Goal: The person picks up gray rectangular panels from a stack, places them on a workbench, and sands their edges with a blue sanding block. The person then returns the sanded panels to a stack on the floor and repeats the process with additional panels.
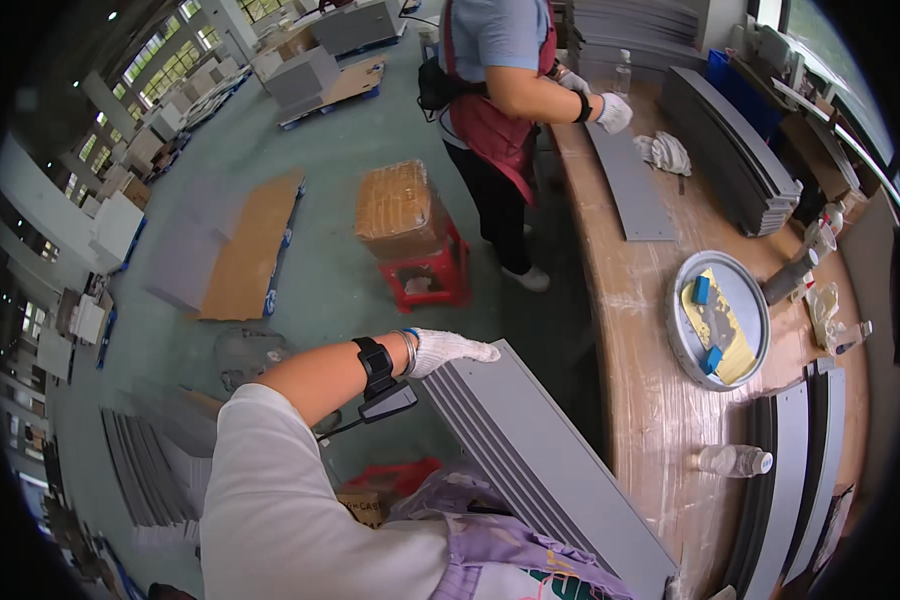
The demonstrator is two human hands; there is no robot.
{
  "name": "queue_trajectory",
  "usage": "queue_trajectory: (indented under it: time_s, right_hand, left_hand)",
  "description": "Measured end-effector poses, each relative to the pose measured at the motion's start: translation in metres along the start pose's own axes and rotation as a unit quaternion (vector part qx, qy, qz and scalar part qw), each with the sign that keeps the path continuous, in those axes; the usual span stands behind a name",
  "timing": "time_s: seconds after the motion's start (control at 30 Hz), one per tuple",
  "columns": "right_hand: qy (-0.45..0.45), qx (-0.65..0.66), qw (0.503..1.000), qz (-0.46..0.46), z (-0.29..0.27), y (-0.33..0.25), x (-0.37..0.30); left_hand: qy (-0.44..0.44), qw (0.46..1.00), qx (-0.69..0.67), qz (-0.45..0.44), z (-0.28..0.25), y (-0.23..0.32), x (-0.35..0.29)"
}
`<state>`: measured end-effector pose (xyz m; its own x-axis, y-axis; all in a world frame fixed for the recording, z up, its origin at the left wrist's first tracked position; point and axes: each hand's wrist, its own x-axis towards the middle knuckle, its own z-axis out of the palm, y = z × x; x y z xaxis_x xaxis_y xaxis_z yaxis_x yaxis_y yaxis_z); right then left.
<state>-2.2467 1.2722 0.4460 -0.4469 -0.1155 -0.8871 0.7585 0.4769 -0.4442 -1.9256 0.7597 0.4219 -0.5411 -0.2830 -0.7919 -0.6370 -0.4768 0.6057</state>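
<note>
Left hand (452, 350) clasped over the far corner of the grey panel stack (560, 460) beside the worktop (652, 425), right hand out of view so can't tell its grip; best to support both ends, edges flush.

Panel stack (550, 450) left of table (635, 350), lid (682, 337) atop

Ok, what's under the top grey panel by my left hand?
Under the top grey panel, more grey panels show as stacked edges. Their flat faces and whatever lies beneath them are covered.
</note>
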Motion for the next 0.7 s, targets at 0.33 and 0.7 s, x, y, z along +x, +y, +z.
queue_trajectory:
  time_s: [0.33,0.7]
  right_hand:
    - [-0.156,-0.222,0.957,-0.099,0.264,-0.088,-0.029]
    - [-0.321,-0.429,0.812,-0.231,0.529,-0.131,-0.04]
  left_hand:
    - [0.257,0.945,-0.165,0.12,-0.163,-0.183,-0.218]
    - [0.393,0.773,-0.46,0.191,-0.165,-0.303,-0.298]
